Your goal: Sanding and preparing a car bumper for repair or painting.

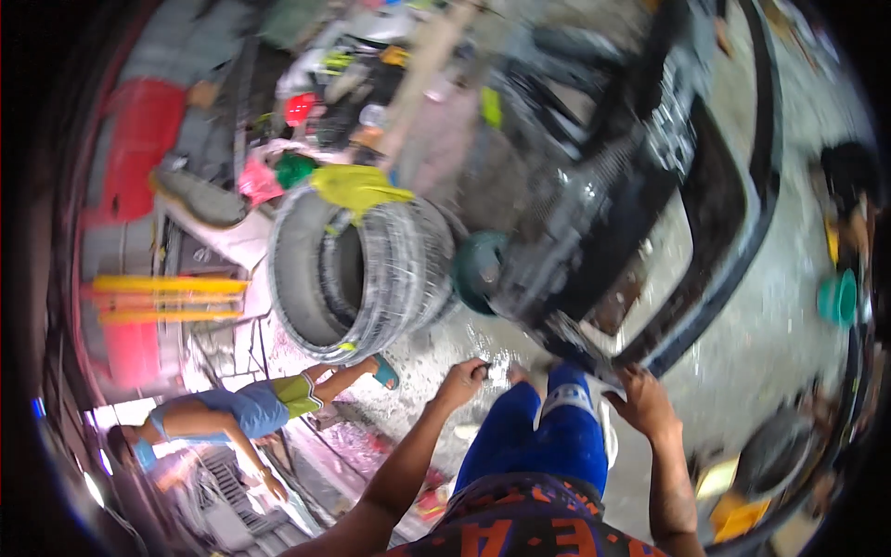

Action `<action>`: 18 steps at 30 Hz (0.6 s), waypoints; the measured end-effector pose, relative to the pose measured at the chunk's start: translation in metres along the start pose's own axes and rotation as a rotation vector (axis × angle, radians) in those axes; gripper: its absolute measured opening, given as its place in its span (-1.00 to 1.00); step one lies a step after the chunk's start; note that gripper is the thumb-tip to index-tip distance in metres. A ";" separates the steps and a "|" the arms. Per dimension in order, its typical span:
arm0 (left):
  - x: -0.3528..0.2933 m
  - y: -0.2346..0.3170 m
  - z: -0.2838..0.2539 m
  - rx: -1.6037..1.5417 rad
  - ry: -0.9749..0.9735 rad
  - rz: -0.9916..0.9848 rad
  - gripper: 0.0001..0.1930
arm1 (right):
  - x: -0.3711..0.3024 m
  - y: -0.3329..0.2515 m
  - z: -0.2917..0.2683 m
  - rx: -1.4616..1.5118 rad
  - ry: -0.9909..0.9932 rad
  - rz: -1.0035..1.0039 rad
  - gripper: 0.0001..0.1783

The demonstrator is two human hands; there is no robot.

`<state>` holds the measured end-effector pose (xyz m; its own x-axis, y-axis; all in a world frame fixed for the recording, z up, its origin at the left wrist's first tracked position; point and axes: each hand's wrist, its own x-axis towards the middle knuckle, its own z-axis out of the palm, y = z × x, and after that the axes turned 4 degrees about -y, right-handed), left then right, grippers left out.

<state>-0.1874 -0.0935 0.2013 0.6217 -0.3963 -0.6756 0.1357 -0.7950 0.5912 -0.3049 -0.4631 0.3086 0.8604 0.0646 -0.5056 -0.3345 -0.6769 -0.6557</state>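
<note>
A long black car bumper (605, 223), wet and streaked with whitish patches, stretches from the upper right down to my legs. My right hand (644, 403) has its fingers closed around the near end of it. Out in front of my left thigh, my left hand (462, 381) is closed in a fist, apart from the bumper. Something small and dark shows at its fingertips, too blurred to name. A dark green basin (479, 271) sits beside the bumper, partly behind the stack of tires.
Large dusty tires (399, 269) stand to the left, a yellow cloth (360, 189) draped on top. Another person (232, 414) is at the lower left. Clutter fills the upper left. A teal bucket (837, 299) is at the far right. The concrete floor (719, 357) looks wet.
</note>
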 end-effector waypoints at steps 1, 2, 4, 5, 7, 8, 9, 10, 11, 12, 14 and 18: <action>-0.008 0.012 -0.005 0.024 0.024 0.007 -0.81 | -0.002 0.008 0.007 -0.062 0.033 -0.018 -0.54; -0.015 0.014 -0.008 -0.011 0.059 0.039 -0.81 | -0.003 0.006 0.005 -0.077 0.048 -0.048 -0.54; -0.033 0.002 -0.014 -0.021 0.161 0.109 -0.80 | -0.002 -0.019 -0.008 -0.051 0.081 -0.091 -0.57; -0.039 -0.013 -0.011 -0.047 0.236 0.167 -0.79 | 0.006 -0.023 -0.006 -0.009 0.078 -0.125 -0.59; -0.048 -0.025 -0.008 -0.072 0.244 0.164 -0.78 | 0.011 -0.013 0.008 0.021 0.099 -0.131 -0.59; -0.048 -0.034 -0.007 -0.168 0.201 0.086 -0.76 | 0.011 -0.006 0.014 0.029 0.055 -0.123 -0.59; -0.050 -0.057 -0.002 -0.080 0.234 0.095 -0.75 | 0.010 -0.002 0.027 0.079 0.056 -0.101 -0.63; -0.047 -0.084 0.003 0.014 0.255 0.114 -0.73 | 0.011 0.011 0.042 0.157 0.042 -0.114 -0.64; -0.047 -0.113 0.010 -0.033 0.229 0.002 -0.72 | 0.007 0.031 0.058 0.247 0.033 -0.110 -0.63; -0.052 -0.147 0.022 -0.066 0.186 -0.117 -0.71 | -0.003 0.047 0.070 0.342 -0.007 -0.061 -0.63; -0.065 -0.239 0.041 0.137 0.048 -0.087 -0.73 | -0.017 0.108 0.117 0.497 -0.005 0.053 -0.62; -0.094 -0.242 0.084 0.998 -0.295 0.444 -0.60 | -0.131 0.236 0.193 0.115 -0.052 0.565 -0.57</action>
<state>-0.3431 0.0975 0.0846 0.2371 -0.7229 -0.6490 -0.8104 -0.5156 0.2782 -0.5709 -0.4896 0.1115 0.5171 -0.2459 -0.8199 -0.7788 -0.5327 -0.3314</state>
